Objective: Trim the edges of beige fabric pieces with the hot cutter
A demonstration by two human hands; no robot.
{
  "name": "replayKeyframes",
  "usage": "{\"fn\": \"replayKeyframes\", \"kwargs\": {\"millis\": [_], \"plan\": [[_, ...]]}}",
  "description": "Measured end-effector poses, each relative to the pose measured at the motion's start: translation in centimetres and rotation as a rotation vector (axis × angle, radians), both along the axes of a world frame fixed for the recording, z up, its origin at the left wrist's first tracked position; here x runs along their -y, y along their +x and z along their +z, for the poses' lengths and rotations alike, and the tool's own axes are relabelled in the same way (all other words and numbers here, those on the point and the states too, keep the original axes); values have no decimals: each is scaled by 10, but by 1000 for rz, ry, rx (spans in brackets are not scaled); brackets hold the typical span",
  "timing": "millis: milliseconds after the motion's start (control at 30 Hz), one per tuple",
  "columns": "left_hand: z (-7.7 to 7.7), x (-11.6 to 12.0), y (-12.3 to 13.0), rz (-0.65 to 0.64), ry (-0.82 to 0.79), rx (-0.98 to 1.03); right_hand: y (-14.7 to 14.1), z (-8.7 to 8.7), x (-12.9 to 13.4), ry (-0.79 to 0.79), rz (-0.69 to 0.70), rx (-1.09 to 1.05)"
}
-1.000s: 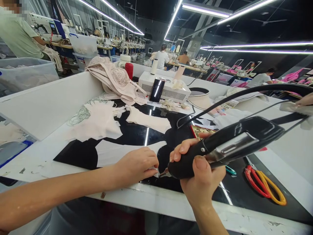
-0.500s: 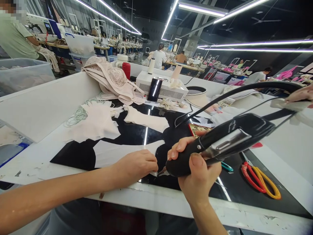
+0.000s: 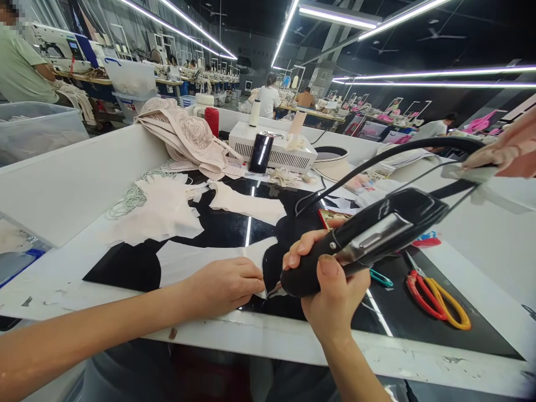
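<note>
My left hand rests low over a pale fabric piece, fingers pinched together on its right end near the table's front edge. In my right hand is a black corded hand tool with a silver lever along its side, my fingers wrapped round its body and my thumb by the lever. Its small pointed tip is close to the fabric's right corner, beside my left fingertips; I cannot tell whether it touches. Behind lie another pale strip and a jagged-edged pale piece.
Red-and-yellow scissors and a small teal tool lie to the right on the black sheet. Further back are a stack of beige bra parts, a white vented box and a black cylinder. The tool's thick cable arches at right.
The tool and my right hand have shifted slightly left and down in view, with most of the scene drifting left too. My left hand keeps its pinch on the fabric.
</note>
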State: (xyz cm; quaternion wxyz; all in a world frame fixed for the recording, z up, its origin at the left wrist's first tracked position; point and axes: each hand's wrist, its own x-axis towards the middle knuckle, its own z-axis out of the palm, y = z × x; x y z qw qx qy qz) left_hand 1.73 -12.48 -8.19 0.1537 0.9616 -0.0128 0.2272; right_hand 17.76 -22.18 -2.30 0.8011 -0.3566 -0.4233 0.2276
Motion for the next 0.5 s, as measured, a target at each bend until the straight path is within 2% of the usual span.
{"fn": "replayKeyframes", "kwargs": {"millis": [300,500], "plan": [[5,-1,-3,-52,57,17,0,1,0,3,1,-6],[0,-5,-6,-46,63,5,1,-2,-1,-6,1,-13]]}}
